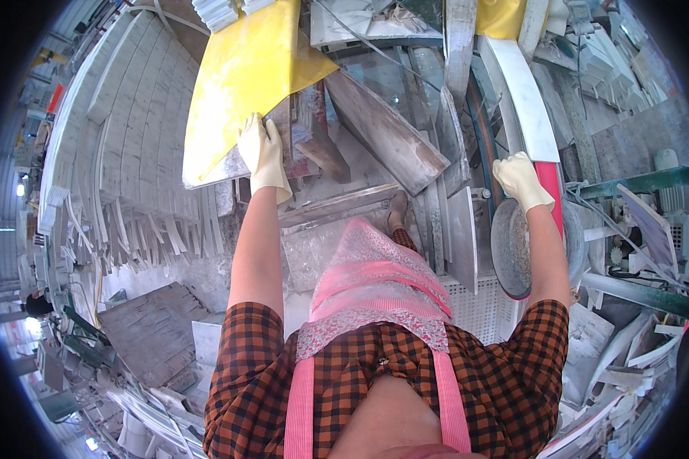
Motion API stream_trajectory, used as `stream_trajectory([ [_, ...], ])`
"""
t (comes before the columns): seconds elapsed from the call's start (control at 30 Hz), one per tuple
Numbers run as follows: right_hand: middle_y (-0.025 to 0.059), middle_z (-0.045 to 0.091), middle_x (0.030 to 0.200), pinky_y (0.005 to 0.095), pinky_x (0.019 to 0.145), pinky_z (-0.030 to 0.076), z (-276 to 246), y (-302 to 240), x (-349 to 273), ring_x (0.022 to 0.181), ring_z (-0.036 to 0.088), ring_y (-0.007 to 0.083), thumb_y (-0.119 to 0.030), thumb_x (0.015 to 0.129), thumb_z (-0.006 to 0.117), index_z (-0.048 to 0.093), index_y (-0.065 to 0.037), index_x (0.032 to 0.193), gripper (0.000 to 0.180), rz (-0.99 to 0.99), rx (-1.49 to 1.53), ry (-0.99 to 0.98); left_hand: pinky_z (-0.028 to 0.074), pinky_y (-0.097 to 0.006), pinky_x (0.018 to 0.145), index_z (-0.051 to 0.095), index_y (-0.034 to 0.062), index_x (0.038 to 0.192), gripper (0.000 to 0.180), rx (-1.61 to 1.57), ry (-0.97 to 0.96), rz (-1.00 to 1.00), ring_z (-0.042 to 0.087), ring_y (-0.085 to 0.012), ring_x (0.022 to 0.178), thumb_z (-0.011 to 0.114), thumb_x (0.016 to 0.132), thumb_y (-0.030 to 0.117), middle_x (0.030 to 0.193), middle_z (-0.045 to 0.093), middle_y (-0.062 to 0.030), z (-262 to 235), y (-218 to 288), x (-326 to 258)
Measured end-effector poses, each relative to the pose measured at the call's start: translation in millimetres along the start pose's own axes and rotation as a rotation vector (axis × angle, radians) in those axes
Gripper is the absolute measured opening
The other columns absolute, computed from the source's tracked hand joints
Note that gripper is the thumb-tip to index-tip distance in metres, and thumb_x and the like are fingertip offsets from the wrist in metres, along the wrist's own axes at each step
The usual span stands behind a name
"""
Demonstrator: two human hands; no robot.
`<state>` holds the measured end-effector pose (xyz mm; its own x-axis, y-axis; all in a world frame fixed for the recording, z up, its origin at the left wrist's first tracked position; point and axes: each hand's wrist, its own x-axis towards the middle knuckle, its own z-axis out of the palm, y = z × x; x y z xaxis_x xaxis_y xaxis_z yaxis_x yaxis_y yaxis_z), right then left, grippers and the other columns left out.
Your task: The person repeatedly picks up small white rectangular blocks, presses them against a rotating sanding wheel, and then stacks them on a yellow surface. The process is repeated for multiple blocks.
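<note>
Beside a grey wheel, a gloved right hand curls its fingers closed, though on what, if anything, cannot be told. Just ahead of them, a white strip meets a red belt; it looks stiff and brittle, best held by both long edges. The left hand's loosely extended fingers touch a yellow sheet, probably light, pliable and slick. Right of those fingers, a slanting board obstructs the gap; white stacked pieces lie beyond.
</note>
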<state>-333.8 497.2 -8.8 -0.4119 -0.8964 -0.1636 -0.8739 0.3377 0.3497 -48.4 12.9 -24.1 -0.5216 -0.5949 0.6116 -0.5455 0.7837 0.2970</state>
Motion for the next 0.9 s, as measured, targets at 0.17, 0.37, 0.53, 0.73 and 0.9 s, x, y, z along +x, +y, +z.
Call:
stream_trajectory([
  [0.17, 0.0114, 0.074, 0.076, 0.0424, 0.075, 0.051, -0.2, -0.2, -0.1, 0.077, 0.074, 0.0274, -0.015, 0.085, 0.058, 0.069, -0.012, 0.076, 0.015, 0.002, 0.001, 0.002, 0.041, -0.050, 0.107, 0.067, -0.0062, 0.115, 0.035, 0.001, 0.024, 0.018, 0.064, -0.0369, 0.108, 0.060, 0.094, 0.021, 0.114, 0.069, -0.0215, -1.2, 1.7, 0.2],
  [0.37, 0.0110, 0.074, 0.075, 0.0427, 0.074, 0.051, 1.7, 0.0, 1.0, 0.076, 0.074, 0.0270, -0.015, 0.085, 0.058, 0.068, -0.012, 0.075, 0.015, 0.000, -0.004, 0.016, 0.043, -0.049, 0.104, 0.067, -0.0064, 0.113, 0.034, 0.002, 0.054, 0.026, 0.064, -0.0373, 0.105, 0.060, 0.094, 0.020, 0.110, 0.068, -0.0213, 0.1, 2.1, 1.0],
  [0.53, 0.0110, 0.074, 0.074, 0.0428, 0.074, 0.052, 3.3, 0.6, 1.2, 0.075, 0.074, 0.0273, -0.015, 0.084, 0.058, 0.068, -0.012, 0.074, 0.014, 0.009, -0.003, 0.025, 0.043, -0.049, 0.105, 0.067, -0.0064, 0.113, 0.034, -0.010, -0.047, -0.013, 0.064, -0.0374, 0.106, 0.060, 0.093, 0.020, 0.111, 0.069, -0.0215, -3.1, 1.3, 2.4],
  [0.73, 0.0104, 0.074, 0.073, 0.0426, 0.073, 0.052, 3.8, 0.5, 1.6, 0.074, 0.074, 0.0272, -0.014, 0.084, 0.058, 0.068, -0.012, 0.073, 0.015, 0.007, -0.007, 0.043, 0.043, -0.049, 0.104, 0.067, -0.0061, 0.112, 0.034, -0.008, 0.015, 0.027, 0.064, -0.0374, 0.105, 0.059, 0.093, 0.020, 0.110, 0.068, -0.0214, -2.0, 1.5, 4.1],
  [0.9, 0.0097, 0.074, 0.075, 0.0409, 0.076, 0.051, 4.5, 0.3, 1.5, 0.077, 0.074, 0.0263, -0.013, 0.084, 0.059, 0.068, -0.013, 0.075, 0.013, 0.001, -0.023, 0.017, 0.044, -0.049, 0.103, 0.067, -0.0053, 0.110, 0.032, 0.001, -0.029, 0.006, 0.064, -0.0370, 0.104, 0.059, 0.093, 0.021, 0.109, 0.068, -0.0208, -1.7, 0.3, 2.5],
])
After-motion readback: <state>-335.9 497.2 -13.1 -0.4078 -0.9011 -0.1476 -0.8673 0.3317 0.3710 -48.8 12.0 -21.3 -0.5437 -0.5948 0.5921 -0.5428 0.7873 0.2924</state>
